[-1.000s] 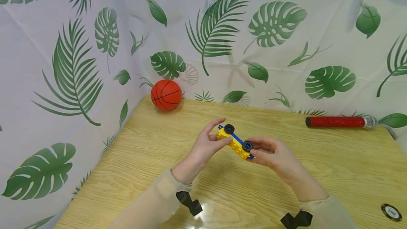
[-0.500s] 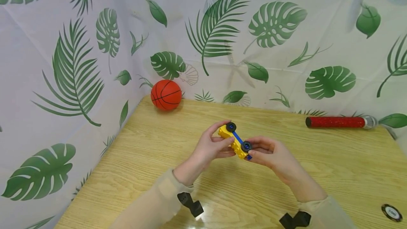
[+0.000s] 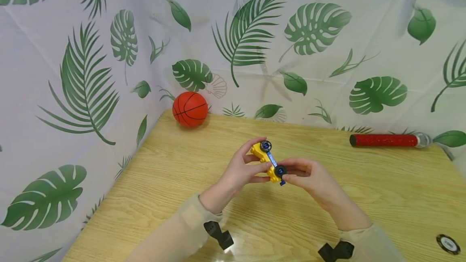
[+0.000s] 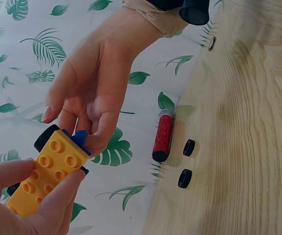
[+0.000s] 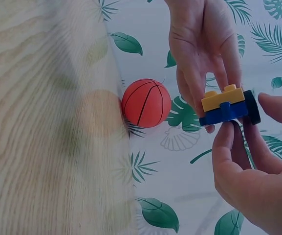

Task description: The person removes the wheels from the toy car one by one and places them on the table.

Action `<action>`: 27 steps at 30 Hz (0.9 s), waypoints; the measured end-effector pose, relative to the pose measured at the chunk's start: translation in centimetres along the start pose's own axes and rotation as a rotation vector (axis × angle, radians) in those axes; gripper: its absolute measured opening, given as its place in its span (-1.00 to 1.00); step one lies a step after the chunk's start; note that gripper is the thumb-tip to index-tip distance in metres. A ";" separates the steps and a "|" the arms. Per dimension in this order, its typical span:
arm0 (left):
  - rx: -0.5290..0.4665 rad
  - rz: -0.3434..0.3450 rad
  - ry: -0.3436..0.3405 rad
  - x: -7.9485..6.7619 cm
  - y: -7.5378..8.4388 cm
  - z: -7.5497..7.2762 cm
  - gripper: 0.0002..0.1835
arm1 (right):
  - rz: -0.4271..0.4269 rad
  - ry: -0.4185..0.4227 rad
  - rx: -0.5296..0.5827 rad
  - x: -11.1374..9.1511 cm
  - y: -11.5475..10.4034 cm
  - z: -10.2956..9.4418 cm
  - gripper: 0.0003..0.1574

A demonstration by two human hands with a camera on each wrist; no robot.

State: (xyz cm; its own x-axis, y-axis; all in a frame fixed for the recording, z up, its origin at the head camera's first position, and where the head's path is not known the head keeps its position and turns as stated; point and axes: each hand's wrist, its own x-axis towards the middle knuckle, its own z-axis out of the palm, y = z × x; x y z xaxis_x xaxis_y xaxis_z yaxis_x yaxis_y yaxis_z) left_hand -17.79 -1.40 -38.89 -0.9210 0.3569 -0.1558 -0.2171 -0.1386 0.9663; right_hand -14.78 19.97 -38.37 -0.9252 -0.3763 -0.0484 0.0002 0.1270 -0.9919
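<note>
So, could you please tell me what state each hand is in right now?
Left hand: closed, holding the toy car.
Right hand: at the toy car's end; whether it grips cannot be told.

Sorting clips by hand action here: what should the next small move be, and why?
Probably the right hand should lightly press its nearest black wheel to check the fit: the right thumb lies close beside it, and the left hand grips the toy's yellow body, which should keep it steady.

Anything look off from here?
Yes: the toy car seems to have a bare blue axle stub opposite its black wheel, and two loose black rings, apparently wheels, lie on the table near the microphone.
</note>
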 end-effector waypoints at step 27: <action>0.073 0.004 0.002 0.0 -0.1 0.0 -0.33 | 0.150 0.121 -0.110 0.8 -0.5 0.8 -0.44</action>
State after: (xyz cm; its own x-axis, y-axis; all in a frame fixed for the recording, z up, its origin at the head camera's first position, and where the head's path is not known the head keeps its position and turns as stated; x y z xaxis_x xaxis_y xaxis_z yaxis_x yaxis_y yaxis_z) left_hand -17.78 -1.32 -39.00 -0.9225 0.3546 -0.1526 -0.1897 -0.0720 0.9792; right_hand -15.25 18.86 -37.98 -0.9568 -0.2335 -0.1734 0.1060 0.2755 -0.9554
